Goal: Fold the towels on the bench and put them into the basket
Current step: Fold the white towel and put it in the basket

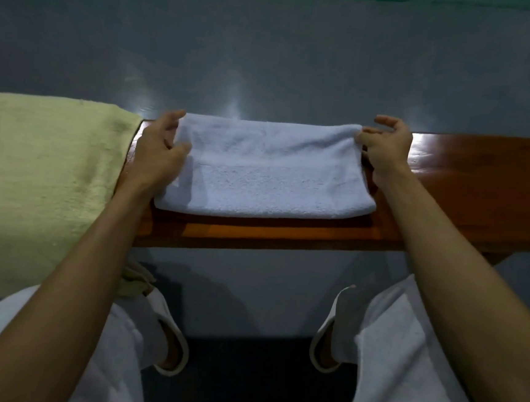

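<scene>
On bench (482, 188), left hand (162, 153) grips white towel (269, 169); right hand (387, 147) pinches corner.

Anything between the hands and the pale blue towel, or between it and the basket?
Nothing between: left hand and right hand hold the pale blue towel by its ends. No basket in view, so that path can't be judged. A yellow-green towel lies beside it, leftward.

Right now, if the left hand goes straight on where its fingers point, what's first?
The pale blue towel: the left hand points forward and slightly right, fingers at its far left corner. Beyond that, the line leaves the wooden bench and looks free over the floor; depth unclear.
</scene>
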A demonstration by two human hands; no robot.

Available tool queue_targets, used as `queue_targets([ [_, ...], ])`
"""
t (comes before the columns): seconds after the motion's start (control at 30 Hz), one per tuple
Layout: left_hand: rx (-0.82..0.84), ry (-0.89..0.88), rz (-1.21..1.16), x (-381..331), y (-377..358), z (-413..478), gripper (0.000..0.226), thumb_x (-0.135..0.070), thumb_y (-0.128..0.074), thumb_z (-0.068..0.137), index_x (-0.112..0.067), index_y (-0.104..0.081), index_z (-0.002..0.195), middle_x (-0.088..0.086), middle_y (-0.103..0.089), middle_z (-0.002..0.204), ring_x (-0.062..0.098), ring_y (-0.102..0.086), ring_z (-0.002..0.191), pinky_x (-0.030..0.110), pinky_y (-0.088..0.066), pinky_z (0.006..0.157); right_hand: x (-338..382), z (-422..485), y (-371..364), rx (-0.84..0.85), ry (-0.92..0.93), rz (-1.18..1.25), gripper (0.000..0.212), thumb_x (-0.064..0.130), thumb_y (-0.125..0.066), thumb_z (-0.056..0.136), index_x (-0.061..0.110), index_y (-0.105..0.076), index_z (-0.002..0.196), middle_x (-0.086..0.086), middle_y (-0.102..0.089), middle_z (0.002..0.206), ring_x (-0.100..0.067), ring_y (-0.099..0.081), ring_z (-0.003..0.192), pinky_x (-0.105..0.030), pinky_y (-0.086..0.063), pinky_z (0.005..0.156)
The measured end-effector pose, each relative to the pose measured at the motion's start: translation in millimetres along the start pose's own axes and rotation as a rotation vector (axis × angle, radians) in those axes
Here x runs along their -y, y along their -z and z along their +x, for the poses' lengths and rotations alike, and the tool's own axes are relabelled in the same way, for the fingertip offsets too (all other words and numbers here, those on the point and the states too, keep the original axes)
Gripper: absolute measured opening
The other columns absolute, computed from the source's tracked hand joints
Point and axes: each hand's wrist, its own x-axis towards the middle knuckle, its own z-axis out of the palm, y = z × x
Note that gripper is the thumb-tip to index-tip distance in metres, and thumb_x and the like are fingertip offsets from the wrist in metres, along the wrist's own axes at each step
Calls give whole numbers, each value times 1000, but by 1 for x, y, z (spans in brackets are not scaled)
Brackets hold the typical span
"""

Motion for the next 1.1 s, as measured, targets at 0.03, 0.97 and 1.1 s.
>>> queue_targets([
  [0.03,-10,-23,84,1,1,1,55,-20,-69,94,-26,-54,147,-11,-57,125,13,-61,99,25,-52,87,-3,1,0,-10,19,-24,60,-4,-76,81,4,-48,133,-16,-70,107,-17,-68,84,-31,-59,77],
  [0.97,201,-124,810,7,-51,-60,115,-94,-4,83,-14,3,165,8,9,173,25,8,159,47,5,128,-32,-59,-9,394,460,-1366,84,75,-6,97,28,6,165,-4,12,172,-23,13,158,-55,1,127],
  [1.1,179,-108,807,7,-52,-76,113,-92,-2,85,-13,4,165,8,9,173,25,8,159,46,6,128,-37,-71,0,422,493,-1367,78,70,-10,101,27,5,165,-2,12,172,-21,13,158,-53,2,127],
])
